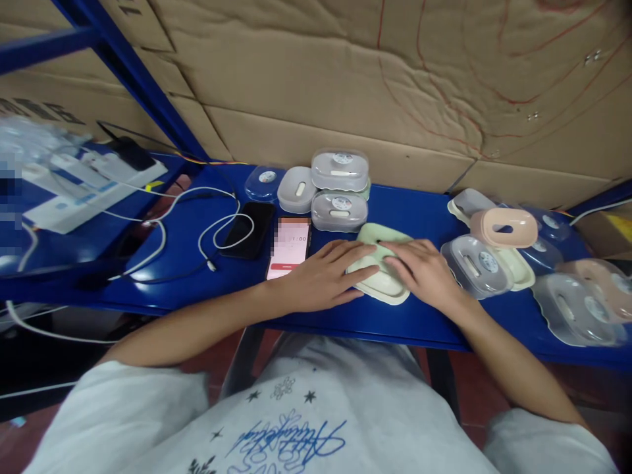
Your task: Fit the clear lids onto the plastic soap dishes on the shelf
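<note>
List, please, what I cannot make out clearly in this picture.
- Head view: parts of the green dish, covered by left grip and right grip.
- Head view: lit phone's lower end, partly behind left forearm.
- Head view: print on labels, too small and blurred.
- Head view: clear plastic, cut off by left edge.

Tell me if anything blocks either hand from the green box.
Nothing visible does: the left hand and right hand both touch the green box. The lit phone lies by the left wrist, outside that contact.
</note>
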Demonstrator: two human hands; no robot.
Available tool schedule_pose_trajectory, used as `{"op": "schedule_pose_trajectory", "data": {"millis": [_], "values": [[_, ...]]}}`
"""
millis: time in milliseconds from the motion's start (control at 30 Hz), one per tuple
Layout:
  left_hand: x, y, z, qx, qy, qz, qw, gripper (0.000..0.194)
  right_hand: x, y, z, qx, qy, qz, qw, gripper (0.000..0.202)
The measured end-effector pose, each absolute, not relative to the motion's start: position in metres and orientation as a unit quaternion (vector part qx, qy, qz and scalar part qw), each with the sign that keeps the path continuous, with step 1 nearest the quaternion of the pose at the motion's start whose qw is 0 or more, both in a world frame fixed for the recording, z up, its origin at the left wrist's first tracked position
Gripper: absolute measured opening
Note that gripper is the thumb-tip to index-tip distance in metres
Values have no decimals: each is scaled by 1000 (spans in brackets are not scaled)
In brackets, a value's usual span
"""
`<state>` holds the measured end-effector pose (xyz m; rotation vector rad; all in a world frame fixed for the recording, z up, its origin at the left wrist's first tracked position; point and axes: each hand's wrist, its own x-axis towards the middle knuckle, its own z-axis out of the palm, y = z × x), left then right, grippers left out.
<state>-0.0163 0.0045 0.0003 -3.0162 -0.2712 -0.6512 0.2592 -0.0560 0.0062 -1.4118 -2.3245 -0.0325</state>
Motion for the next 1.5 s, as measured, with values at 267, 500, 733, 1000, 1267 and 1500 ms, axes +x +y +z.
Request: {"op": "schedule_pose_trajectory", "data": {"millis": [267,500,733,1000,1267,1500], "values": [[-16,5,-4,-991,-54,-105,61,18,275,-41,0,-569,-803,-87,155,38],[-22,14,-8,-981,-61,-168,72,24,293,-49,6,-606,-776,-131,113,44],[-28,17,5,-960,-114,-238,93,32,306,-53,0,-559,-824,-58,70,41],[-29,20,2,-953,-150,-243,101,31,294,-68,38,-478,-855,106,170,27],[-28,26,-2,-946,-179,-252,102,30,282,-69,34,-461,-863,83,188,24],[-25,29,-12,-940,-186,-285,31,26,252,-63,10,-459,-872,18,173,43]]}}
